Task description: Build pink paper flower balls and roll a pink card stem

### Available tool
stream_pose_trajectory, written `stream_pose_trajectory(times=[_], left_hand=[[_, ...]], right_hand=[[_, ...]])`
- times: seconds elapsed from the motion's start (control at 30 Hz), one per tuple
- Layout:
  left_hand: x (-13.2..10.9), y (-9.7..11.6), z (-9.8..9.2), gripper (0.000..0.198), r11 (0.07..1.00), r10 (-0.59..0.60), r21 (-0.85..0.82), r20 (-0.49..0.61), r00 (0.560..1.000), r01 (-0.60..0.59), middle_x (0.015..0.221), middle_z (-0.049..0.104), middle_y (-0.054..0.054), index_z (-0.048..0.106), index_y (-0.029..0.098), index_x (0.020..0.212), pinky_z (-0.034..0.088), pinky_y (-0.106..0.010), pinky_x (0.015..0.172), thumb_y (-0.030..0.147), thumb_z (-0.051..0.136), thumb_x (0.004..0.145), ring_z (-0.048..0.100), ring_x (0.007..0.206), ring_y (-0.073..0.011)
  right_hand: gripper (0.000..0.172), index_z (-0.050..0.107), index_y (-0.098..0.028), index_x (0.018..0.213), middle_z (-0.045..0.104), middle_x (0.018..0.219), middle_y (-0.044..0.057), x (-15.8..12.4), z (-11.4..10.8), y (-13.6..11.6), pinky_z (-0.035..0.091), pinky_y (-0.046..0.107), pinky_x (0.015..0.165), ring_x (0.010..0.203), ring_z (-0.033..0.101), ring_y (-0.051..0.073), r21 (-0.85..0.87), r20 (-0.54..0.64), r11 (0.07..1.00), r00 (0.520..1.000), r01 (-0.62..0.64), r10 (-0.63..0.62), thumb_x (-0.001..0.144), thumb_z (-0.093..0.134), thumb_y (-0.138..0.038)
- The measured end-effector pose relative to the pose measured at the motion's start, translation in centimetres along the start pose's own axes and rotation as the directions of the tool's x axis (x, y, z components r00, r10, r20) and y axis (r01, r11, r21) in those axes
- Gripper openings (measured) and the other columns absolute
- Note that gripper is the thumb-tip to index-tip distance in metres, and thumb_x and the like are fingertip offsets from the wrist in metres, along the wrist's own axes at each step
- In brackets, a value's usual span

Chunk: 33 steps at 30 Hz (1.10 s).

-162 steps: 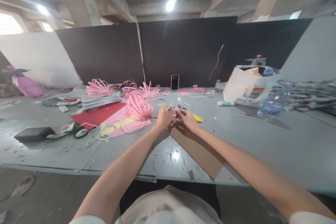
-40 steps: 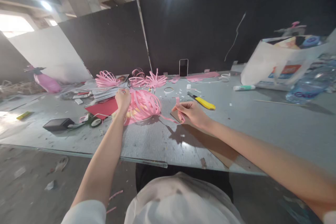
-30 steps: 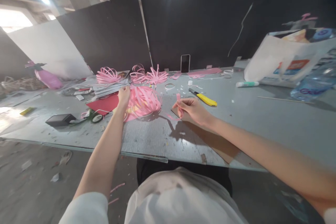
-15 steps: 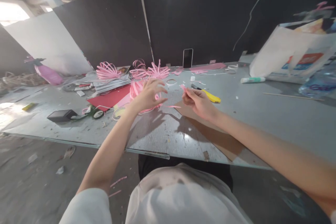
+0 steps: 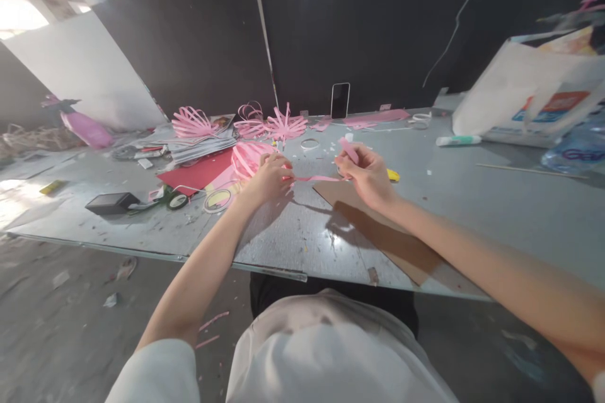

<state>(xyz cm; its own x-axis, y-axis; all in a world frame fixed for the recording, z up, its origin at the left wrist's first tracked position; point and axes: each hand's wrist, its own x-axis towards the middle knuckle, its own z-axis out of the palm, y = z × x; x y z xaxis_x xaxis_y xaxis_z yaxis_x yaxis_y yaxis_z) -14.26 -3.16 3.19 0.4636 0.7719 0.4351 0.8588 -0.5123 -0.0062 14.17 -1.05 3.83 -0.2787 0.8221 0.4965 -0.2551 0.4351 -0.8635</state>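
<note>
A thin pink paper strip [image 5: 314, 178] is stretched between my two hands above the grey table [image 5: 472, 201]. My left hand [image 5: 269, 177] is closed, pinching the strip's left end. My right hand [image 5: 366, 171] is closed on the right end, which sticks up past my fingers. A pink ball of looped paper strips [image 5: 248, 157] sits just behind my left hand. A brown cardboard sheet [image 5: 382, 236] lies under my right forearm. The tip of a yellow utility knife [image 5: 393, 174] peeks out behind my right hand.
More pink strip shapes [image 5: 191, 123] lie at the back with stacked paper, a red sheet [image 5: 196, 171], tape rolls [image 5: 212, 200], a black box [image 5: 112, 203] and a phone [image 5: 339, 100]. At the right stand a white bag [image 5: 520, 101], a glue stick [image 5: 457, 140] and a water bottle [image 5: 579, 150].
My left hand left the pink ball, opened, then came right and pinched the strip held by my right hand. The strip is now pulled taut between both hands.
</note>
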Motion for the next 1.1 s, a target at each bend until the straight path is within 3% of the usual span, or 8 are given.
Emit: stream_pose_trajectory(times=[0.1,0.23,0.43,0.63,0.83,1.03,1.1], left_hand=[[-0.1,0.0,-0.1,0.008,1.0,-0.009,-0.021,-0.032,0.999,0.009,0.121,0.074,-0.006,0.082,0.031,0.092,0.037,-0.056,0.112,0.03,0.075,0.096,0.056,0.127,-0.0311],[0.0,-0.1,0.1,0.007,0.999,-0.014,-0.03,-0.046,0.999,0.013,0.124,0.074,-0.008,0.083,0.026,0.095,0.038,-0.057,0.113,0.028,0.076,0.095,0.055,0.128,-0.0318],[0.1,-0.2,0.4,0.008,0.999,-0.02,-0.041,-0.045,0.999,0.018,0.121,0.074,-0.009,0.082,0.026,0.092,0.038,-0.058,0.113,0.028,0.075,0.096,0.055,0.128,-0.0329],[0.0,-0.1,0.4,0.018,0.999,-0.015,-0.043,-0.048,0.999,0.013,0.118,0.074,-0.009,0.081,0.025,0.089,0.04,-0.058,0.111,0.031,0.069,0.1,0.057,0.123,-0.032],[-0.1,0.0,0.5,0.018,0.999,-0.026,-0.039,-0.049,0.998,0.024,0.119,0.074,-0.008,0.08,0.027,0.087,0.041,-0.058,0.112,0.029,0.068,0.1,0.056,0.124,-0.0313],[-0.2,0.1,0.8,0.013,0.999,-0.036,-0.019,-0.016,0.999,0.036,0.121,0.073,-0.007,0.079,0.031,0.086,0.043,-0.059,0.112,0.025,0.071,0.095,0.057,0.125,-0.0328],[-0.2,0.3,1.0,0.014,1.0,-0.021,-0.004,-0.005,1.0,0.021,0.121,0.073,-0.008,0.078,0.03,0.083,0.043,-0.06,0.112,0.024,0.07,0.094,0.056,0.126,-0.0336]], right_hand=[[0.027,0.071,-0.026,0.091,0.05,0.074,-0.003,0.4,-0.5,0.3,0.041,0.032,0.059,0.063,0.041,0.013,-0.042,-0.035,0.999,0.999,0.035,-0.037,0.089,0.084,-0.05],[0.027,0.075,-0.027,0.097,0.04,0.067,-0.003,0.6,-0.7,0.6,0.039,0.034,0.059,0.062,0.04,0.015,-0.038,-0.046,0.998,0.997,0.054,-0.056,0.098,0.071,-0.054],[0.021,0.071,-0.029,0.101,0.058,0.083,0.003,0.4,-0.5,0.4,0.048,0.038,0.074,0.081,0.058,0.022,0.002,-0.04,0.999,0.998,0.052,-0.052,0.096,0.066,-0.049],[0.03,0.065,-0.029,0.103,0.062,0.079,0.001,0.4,-0.7,0.6,0.05,0.038,0.076,0.078,0.059,0.021,0.148,0.027,0.989,0.999,-0.022,0.018,0.095,0.064,-0.059],[0.041,0.071,-0.027,0.089,0.062,0.074,0.002,1.0,-1.0,1.5,0.05,0.036,0.069,0.067,0.056,0.017,0.111,-0.078,0.993,0.997,0.027,-0.018,0.099,0.064,-0.067],[0.045,0.079,-0.031,0.11,0.075,0.112,0.008,1.4,-0.8,0.3,0.059,0.04,0.085,0.11,0.07,0.025,0.08,-0.106,0.996,0.994,0.03,-0.021,0.097,0.066,-0.071],[0.043,0.079,-0.03,0.11,0.077,0.114,0.008,1.6,-0.8,-0.2,0.06,0.041,0.09,0.114,0.071,0.025,0.134,-0.108,0.991,0.994,0.015,-0.001,0.094,0.071,-0.069]])
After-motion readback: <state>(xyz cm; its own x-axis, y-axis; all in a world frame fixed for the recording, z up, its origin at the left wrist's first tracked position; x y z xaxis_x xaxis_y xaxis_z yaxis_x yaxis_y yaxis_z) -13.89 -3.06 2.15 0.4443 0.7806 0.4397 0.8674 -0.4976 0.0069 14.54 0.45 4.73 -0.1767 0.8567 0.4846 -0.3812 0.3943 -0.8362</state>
